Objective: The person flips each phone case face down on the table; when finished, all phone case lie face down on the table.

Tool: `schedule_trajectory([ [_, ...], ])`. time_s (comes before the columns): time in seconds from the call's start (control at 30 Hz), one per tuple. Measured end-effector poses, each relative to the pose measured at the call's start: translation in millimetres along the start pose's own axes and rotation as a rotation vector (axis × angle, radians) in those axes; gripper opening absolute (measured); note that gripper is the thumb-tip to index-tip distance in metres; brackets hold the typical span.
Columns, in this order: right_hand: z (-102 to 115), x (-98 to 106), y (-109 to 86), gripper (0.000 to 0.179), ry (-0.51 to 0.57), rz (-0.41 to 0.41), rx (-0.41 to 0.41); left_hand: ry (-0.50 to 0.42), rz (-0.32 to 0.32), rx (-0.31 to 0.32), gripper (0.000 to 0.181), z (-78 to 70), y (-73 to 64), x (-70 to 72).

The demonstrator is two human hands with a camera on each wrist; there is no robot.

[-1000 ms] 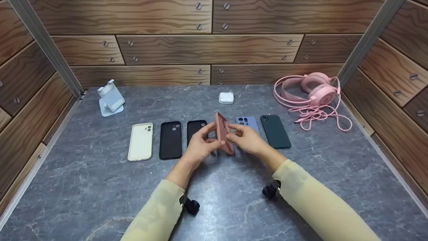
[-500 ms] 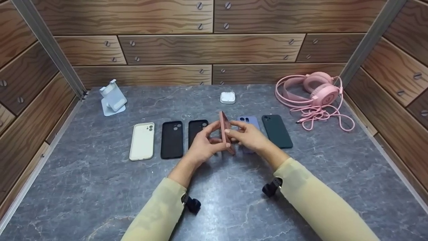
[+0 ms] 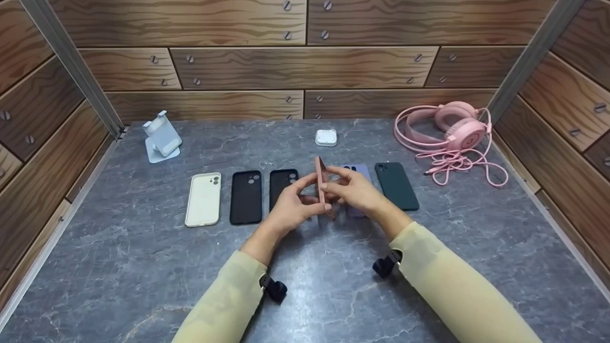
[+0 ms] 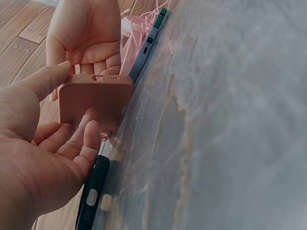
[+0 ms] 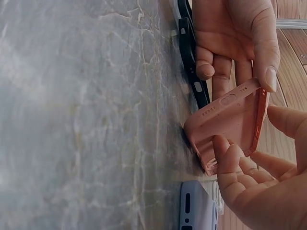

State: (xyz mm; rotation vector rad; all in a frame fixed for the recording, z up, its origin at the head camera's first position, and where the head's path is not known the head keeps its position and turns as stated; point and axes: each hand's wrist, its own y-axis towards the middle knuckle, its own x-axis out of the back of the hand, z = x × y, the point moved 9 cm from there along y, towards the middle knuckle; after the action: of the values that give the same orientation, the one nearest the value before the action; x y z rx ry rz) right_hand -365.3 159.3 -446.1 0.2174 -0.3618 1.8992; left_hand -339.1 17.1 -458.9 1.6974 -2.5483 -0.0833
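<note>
Both hands hold a pink phone case (image 3: 319, 172), which stands nearly on edge over the middle of the row of cases. My left hand (image 3: 290, 207) grips it from the left, thumb at the near corner and fingers against its back. From the right, my right hand (image 3: 358, 190) pinches its side rim, with fingertips reaching into the hollow inside, as the right wrist view shows. The near end of the pink case (image 5: 225, 103) has a port opening and speaker holes. A black phone case (image 3: 280, 183) lies partly hidden behind the left hand, a lavender one (image 3: 363, 174) behind the right.
Further left lie another black phone case (image 3: 246, 197) and a cream one (image 3: 203, 200); a dark green one (image 3: 397, 186) lies right. At the back are a pale blue stand (image 3: 163, 137), a small white case (image 3: 326, 137) and pink headphones (image 3: 463, 134) with a coiled cable.
The pink phone case has turned from showing its inside to almost edge-on and shifted slightly right. The right thumb has moved from its inside to the rim. The other cases lie unmoved.
</note>
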Motion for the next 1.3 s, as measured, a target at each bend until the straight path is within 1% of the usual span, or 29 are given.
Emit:
schedule_trajectory([
  [0.2, 9.8, 2.6, -0.7, 0.07, -0.018, 0.022, 0.021, 0.024, 0.008, 0.01, 0.086, -4.0, 0.8, -0.3],
  [0.3, 13.4, 3.3, -1.0, 0.069, -0.004, 0.036, 0.027, 0.039, 0.01, 0.021, 0.086, -4.2, 1.6, -0.5],
  [0.5, 20.7, 2.9, -3.3, 0.068, 0.003, 0.049, 0.035, 0.048, 0.012, 0.02, 0.084, -7.1, 2.1, -0.7],
  [0.8, 19.4, 6.8, -3.4, 0.068, -0.017, 0.039, 0.024, 0.072, 0.013, 0.017, 0.085, -9.7, 6.5, -4.4],
  [1.07, 14.8, 8.5, -2.5, 0.065, 0.028, 0.039, 0.021, 0.075, 0.003, 0.019, 0.086, -7.6, 9.0, -9.2],
  [1.13, 14.0, 10.0, -2.6, 0.064, 0.025, 0.027, 0.025, 0.105, 0.001, 0.012, 0.086, -7.5, 9.7, -10.9],
  [1.3, 13.9, 12.3, -4.1, 0.066, 0.011, 0.011, 0.047, 0.239, -0.01, -0.001, 0.092, -6.5, 10.7, -13.9],
])
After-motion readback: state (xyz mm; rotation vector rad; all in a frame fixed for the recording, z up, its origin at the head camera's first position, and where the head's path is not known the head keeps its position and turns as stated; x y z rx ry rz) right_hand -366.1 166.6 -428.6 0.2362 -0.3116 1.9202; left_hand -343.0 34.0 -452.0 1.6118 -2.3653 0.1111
